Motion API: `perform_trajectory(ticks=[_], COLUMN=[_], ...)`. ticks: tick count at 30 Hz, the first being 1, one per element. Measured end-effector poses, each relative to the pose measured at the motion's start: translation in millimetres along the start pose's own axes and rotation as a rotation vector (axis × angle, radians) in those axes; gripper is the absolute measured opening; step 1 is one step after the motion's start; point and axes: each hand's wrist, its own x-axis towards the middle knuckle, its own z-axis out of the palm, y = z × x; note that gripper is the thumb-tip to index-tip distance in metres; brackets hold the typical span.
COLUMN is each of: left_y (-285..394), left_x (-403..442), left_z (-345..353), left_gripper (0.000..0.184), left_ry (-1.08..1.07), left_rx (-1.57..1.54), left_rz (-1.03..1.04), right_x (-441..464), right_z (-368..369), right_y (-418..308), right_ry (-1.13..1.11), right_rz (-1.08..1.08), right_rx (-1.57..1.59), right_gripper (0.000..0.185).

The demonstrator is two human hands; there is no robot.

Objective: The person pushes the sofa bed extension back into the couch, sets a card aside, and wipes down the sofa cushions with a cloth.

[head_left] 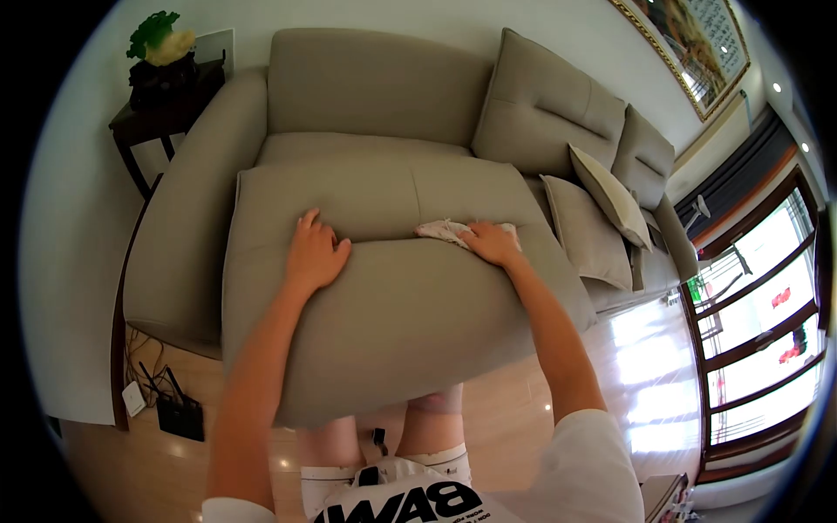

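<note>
A large grey-beige sofa cushion [366,322] lies in front of me, its near edge above my legs, with a seam running across its middle. My left hand [316,253] rests on its left part, fingers apart and slightly bent, holding nothing. On the right part, my right hand [493,243] presses a crumpled whitish cloth [445,230] against the cushion near the seam. Part of the cloth is hidden beneath that hand.
Behind stands the sofa's back [375,83], with an upright back cushion [558,105] and a loose pillow [586,228] to the right. A dark side table [161,118] bears a green ornament [153,37]. A black router [180,417] and cables lie on the floor at left.
</note>
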Motion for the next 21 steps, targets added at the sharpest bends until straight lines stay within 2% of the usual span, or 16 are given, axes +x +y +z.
perform_trajectory(ticks=[6,10,12,16,18,21], left_y=[-42.2,-56.5,-56.1,-52.5,-55.8,-27.4], left_x=[39.6,57.5,54.4,47.8,45.8,28.1], left_z=[-14.1,-14.9,-20.9,-20.7,-15.7,-31.9], left_gripper=[0.029,0.025,0.023,0.024,0.026,0.035], left_ry=[-0.199,-0.218,-0.236,-0.184,-0.157,-0.289], left_rx=[-0.008,0.054,0.092,0.093,0.118,0.232], left_rz=[0.101,0.2,0.223,0.236,0.27,0.186], right_x=[-43.0,-86.7,-120.1,-220.1,-274.7,-336.7], right_z=[25.6,37.4,33.1,23.9,28.6,22.9], right_y=[-39.4,-62.9,-65.7,-55.9,-55.3,-53.6], right_ry=[-0.013,0.019,0.05,0.175,0.315,0.319], right_rz=[0.059,0.023,-0.07,-0.394,-0.359,-0.125], right_rx=[-0.02,-0.013,0.043,0.237,0.226,0.126], right_gripper=[0.064,0.063,0.06,0.056,0.059,0.064])
